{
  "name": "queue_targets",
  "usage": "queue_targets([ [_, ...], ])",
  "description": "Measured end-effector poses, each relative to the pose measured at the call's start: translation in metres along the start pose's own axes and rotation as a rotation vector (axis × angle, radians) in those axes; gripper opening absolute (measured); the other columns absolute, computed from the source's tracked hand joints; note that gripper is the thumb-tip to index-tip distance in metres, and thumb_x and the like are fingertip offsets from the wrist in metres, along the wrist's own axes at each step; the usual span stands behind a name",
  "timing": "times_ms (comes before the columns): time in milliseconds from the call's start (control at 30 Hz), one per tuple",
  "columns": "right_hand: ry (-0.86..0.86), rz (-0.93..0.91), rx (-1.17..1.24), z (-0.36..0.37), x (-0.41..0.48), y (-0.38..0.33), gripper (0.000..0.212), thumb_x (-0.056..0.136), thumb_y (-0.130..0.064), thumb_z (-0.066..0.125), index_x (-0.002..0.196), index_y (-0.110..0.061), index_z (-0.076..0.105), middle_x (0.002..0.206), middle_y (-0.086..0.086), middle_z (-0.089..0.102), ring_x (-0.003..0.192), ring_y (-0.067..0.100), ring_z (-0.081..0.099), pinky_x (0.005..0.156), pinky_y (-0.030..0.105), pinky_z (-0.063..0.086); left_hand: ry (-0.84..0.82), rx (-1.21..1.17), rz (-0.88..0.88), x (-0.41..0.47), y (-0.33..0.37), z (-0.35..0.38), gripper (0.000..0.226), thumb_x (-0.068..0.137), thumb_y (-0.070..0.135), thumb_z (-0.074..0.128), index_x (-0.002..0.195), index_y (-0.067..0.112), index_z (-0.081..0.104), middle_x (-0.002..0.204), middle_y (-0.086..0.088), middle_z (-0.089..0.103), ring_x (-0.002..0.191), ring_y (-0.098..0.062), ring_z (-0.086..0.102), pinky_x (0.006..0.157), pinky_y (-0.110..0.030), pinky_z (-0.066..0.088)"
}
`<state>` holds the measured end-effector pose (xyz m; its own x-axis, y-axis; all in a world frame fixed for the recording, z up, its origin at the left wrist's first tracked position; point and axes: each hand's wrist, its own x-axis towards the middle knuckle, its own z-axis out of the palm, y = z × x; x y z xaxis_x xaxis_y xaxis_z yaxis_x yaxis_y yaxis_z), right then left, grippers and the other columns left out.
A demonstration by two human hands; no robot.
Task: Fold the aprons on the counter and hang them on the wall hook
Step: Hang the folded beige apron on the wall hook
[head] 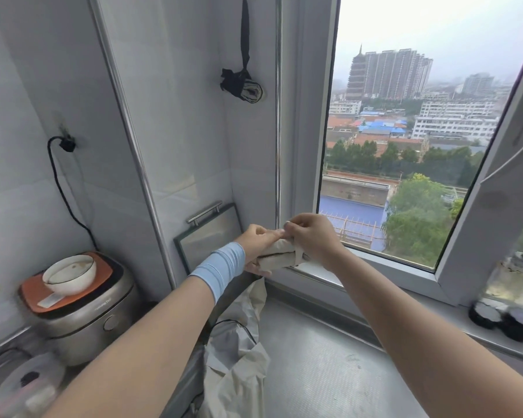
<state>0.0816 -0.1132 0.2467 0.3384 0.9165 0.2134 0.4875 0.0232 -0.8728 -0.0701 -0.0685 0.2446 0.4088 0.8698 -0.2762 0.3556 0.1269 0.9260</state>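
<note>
Centre of the frame: we are watching both hands working on a rolled beige apron (277,256), held in the air just in front of the window sill. The left hand (258,241) is gripping the roll's near end, fingers curled under it. The right hand (313,241) is closing over the far end and pinching what looks like the tie strap (298,256) crossing the bundle. We are judging the step in hand to be binding the roll. A dark rolled apron (243,84) is already hanging by its strap at upper centre, its hook out of view. More pale cloth (239,351) is lying on the counter (320,366) below. Next, we are expecting the strap to need securing, with a loop left free for lifting to the wall.
</note>
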Motion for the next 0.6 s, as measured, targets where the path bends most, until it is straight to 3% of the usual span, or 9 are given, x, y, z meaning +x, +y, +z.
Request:
queue_targets([
  [33,-0.018,0.008,-0.018,0.0,0.0,-0.001,0.015,0.085,-0.026,0.066,0.076,-0.02,0.075,0.078,0.001,0.07,0.07,0.018,0.062,0.046,0.027,0.048,-0.11,-0.057,-0.083,-0.002,0.0,-0.002,0.047,0.084,0.051,0.068,0.114,0.019,0.052,0.115,-0.012,0.06,0.095,-0.032,0.067,0.066,-0.039,0.058],
  [100,-0.084,0.02,-0.106,0.0,0.002,-0.005,0.016,0.084,-0.029,0.065,0.074,-0.019,0.074,0.078,0.001,0.071,0.073,0.019,0.065,0.054,0.032,0.053,-0.203,0.013,-0.052,-0.002,-0.001,-0.006,0.049,0.079,0.052,0.073,0.111,0.017,0.059,0.11,-0.013,0.065,0.09,-0.029,0.067,0.071,-0.037,0.057],
  [167,-0.152,-0.018,-0.286,-0.001,0.006,-0.013,0.017,0.087,-0.028,0.061,0.077,-0.018,0.068,0.078,-0.001,0.069,0.076,0.021,0.064,0.06,0.03,0.051,-0.156,0.272,0.07,-0.002,0.001,-0.007,0.039,0.079,0.044,0.075,0.099,0.014,0.06,0.097,-0.004,0.064,0.086,-0.022,0.061,0.07,-0.029,0.053],
  [233,-0.172,-0.086,-0.426,0.0,0.01,-0.024,0.017,0.091,-0.026,0.055,0.076,-0.02,0.062,0.079,-0.001,0.066,0.075,0.019,0.062,0.055,0.027,0.041,-0.074,0.575,0.171,-0.002,0.008,-0.009,0.025,0.083,0.035,0.071,0.091,0.018,0.055,0.088,0.0,0.056,0.082,-0.019,0.051,0.073,-0.024,0.046],
  [367,-0.193,-0.089,-0.409,0.007,0.016,-0.039,0.028,0.096,-0.022,0.051,0.069,-0.02,0.057,0.069,-0.002,0.063,0.061,0.015,0.062,0.052,0.025,0.04,-0.088,0.757,0.183,-0.007,0.015,-0.012,0.039,0.077,0.04,0.074,0.106,0.02,0.056,0.092,0.005,0.058,0.086,-0.018,0.054,0.08,-0.03,0.046],
  [467,-0.204,0.051,-0.251,0.007,0.02,-0.043,0.023,0.093,-0.019,0.059,0.074,-0.009,0.069,0.062,0.0,0.056,0.054,0.016,0.048,0.049,0.022,0.035,-0.064,0.651,0.245,-0.009,0.004,-0.018,0.046,0.077,0.037,0.076,0.115,0.025,0.052,0.104,0.006,0.059,0.094,-0.017,0.057,0.078,-0.025,0.044],
  [600,-0.239,0.14,-0.132,0.008,0.02,-0.05,0.026,0.098,-0.026,0.054,0.076,-0.013,0.06,0.07,0.001,0.057,0.056,0.016,0.043,0.052,0.025,0.035,-0.055,0.299,0.317,-0.014,-0.008,-0.029,0.042,0.087,0.042,0.068,0.124,0.027,0.057,0.112,0.004,0.065,0.101,-0.013,0.061,0.08,-0.022,0.049],
])
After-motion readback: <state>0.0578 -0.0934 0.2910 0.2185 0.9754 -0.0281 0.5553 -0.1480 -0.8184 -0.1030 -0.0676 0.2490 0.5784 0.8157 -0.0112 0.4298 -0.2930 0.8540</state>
